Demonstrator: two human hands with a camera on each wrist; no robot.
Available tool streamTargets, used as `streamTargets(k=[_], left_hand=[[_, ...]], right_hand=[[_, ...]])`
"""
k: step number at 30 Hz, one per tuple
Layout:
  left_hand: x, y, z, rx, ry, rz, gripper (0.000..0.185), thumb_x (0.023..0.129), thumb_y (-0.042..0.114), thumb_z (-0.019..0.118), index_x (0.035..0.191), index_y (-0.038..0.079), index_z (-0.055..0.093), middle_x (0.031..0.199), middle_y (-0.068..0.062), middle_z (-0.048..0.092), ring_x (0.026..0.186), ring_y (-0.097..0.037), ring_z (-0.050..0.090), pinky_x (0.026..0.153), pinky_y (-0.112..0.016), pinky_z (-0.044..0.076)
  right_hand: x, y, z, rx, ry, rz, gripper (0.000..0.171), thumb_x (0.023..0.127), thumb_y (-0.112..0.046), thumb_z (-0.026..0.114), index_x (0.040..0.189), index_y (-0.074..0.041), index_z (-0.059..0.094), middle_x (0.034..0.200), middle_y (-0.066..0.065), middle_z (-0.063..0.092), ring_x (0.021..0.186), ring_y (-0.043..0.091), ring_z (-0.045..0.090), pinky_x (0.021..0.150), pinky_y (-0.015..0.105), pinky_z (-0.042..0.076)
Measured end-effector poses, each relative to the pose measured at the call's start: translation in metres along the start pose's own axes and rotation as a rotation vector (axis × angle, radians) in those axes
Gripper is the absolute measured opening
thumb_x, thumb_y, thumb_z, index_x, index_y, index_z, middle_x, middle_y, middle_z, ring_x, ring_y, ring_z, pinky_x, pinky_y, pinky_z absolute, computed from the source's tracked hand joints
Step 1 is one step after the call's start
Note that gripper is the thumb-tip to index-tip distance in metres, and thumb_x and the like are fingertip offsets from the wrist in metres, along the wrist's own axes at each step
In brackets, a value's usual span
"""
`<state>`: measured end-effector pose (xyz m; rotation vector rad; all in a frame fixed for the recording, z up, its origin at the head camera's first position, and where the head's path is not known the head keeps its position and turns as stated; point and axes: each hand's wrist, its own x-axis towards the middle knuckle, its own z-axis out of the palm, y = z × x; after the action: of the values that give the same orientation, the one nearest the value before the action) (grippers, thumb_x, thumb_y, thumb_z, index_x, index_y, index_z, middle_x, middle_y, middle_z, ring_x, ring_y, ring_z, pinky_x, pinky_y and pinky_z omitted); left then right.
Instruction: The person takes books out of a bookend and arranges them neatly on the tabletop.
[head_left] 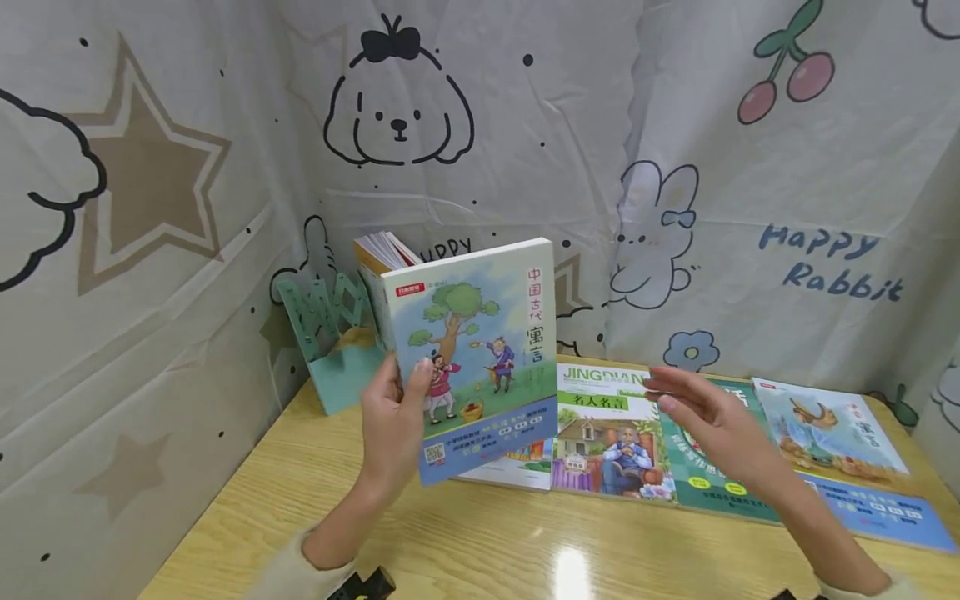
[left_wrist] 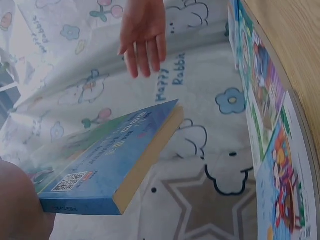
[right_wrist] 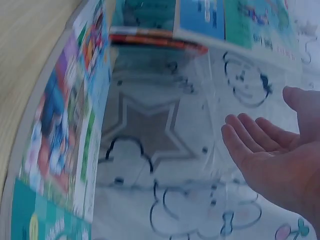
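My left hand (head_left: 393, 421) grips a paperback book (head_left: 487, 333) by its spine side, thumb on the front cover and fingers behind. The cover has a tree, two cartoon figures and a blue band along the bottom. It is raised above the table and tilted, and in the left wrist view its blue lower part and page edges (left_wrist: 152, 155) show. My right hand (head_left: 708, 417) hovers to the right, fingers extended and holding nothing, over a "JINGDIAN" book (head_left: 615, 442) and a green book (head_left: 738, 492). The right wrist view shows its palm (right_wrist: 285, 160).
A teal bookend (head_left: 330, 375) stands at the back left, with an upright book (head_left: 371, 267) partly hidden behind the held one. Flat books lie in a row, ending with a blue-banded book (head_left: 840, 442) on the right. Printed cloth (head_left: 480, 192) walls the wooden table (head_left: 480, 550).
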<state>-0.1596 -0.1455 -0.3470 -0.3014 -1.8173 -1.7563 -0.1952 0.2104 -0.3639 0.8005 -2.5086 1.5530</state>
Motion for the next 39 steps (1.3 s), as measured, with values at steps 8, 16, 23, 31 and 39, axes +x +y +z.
streamTargets(k=[8, 16, 23, 31, 39], left_hand=[[-0.012, 0.011, 0.012, -0.062, -0.055, -0.037, 0.025, 0.106, 0.011, 0.050, 0.119, -0.006, 0.060, 0.081, -0.003, 0.064, 0.061, -0.008, 0.055, 0.052, -0.021, 0.044], [-0.022, 0.014, 0.021, -0.125, -0.133, -0.068, 0.028, 0.106, 0.009, 0.048, 0.126, -0.008, 0.057, 0.085, -0.004, 0.064, 0.061, -0.006, 0.055, 0.055, -0.021, 0.047], [-0.024, 0.012, 0.024, -0.159, -0.190, -0.082, 0.029, 0.106, 0.008, 0.047, 0.129, -0.008, 0.054, 0.098, -0.014, 0.068, 0.083, -0.014, 0.069, 0.070, -0.029, 0.058], [-0.019, 0.009, 0.025, -0.146, -0.284, -0.138, 0.031, 0.106, 0.011, 0.049, 0.134, -0.002, 0.054, 0.100, -0.012, 0.067, 0.082, -0.015, 0.067, 0.069, -0.029, 0.057], [-0.009, 0.000, 0.020, -0.099, -0.303, -0.074, 0.035, 0.104, 0.005, 0.052, 0.136, -0.008, 0.053, 0.103, -0.020, 0.070, 0.083, -0.011, 0.068, 0.074, -0.025, 0.056]], right_hand=[[0.008, -0.021, 0.038, 0.202, -0.106, -0.011, 0.048, 0.104, -0.009, 0.054, 0.148, 0.004, 0.041, 0.140, 0.022, 0.052, 0.123, 0.014, 0.057, 0.095, 0.026, 0.048], [0.008, -0.030, 0.056, 0.279, -0.103, 0.013, 0.052, 0.102, -0.008, 0.058, 0.148, 0.006, 0.038, 0.134, 0.025, 0.056, 0.118, 0.028, 0.061, 0.091, 0.030, 0.053], [0.002, -0.028, 0.056, 0.221, -0.027, -0.041, 0.035, 0.101, -0.004, 0.058, 0.134, 0.006, 0.055, 0.115, 0.018, 0.067, 0.092, 0.018, 0.070, 0.075, 0.035, 0.058], [-0.007, -0.022, 0.047, 0.149, 0.069, -0.097, 0.030, 0.100, -0.001, 0.058, 0.128, 0.005, 0.064, 0.098, 0.002, 0.074, 0.062, 0.015, 0.059, 0.053, 0.028, 0.052], [-0.020, -0.012, 0.033, 0.094, 0.107, -0.093, 0.033, 0.100, 0.001, 0.056, 0.133, 0.005, 0.061, 0.078, -0.001, 0.065, 0.053, 0.017, 0.044, 0.050, 0.030, 0.047]])
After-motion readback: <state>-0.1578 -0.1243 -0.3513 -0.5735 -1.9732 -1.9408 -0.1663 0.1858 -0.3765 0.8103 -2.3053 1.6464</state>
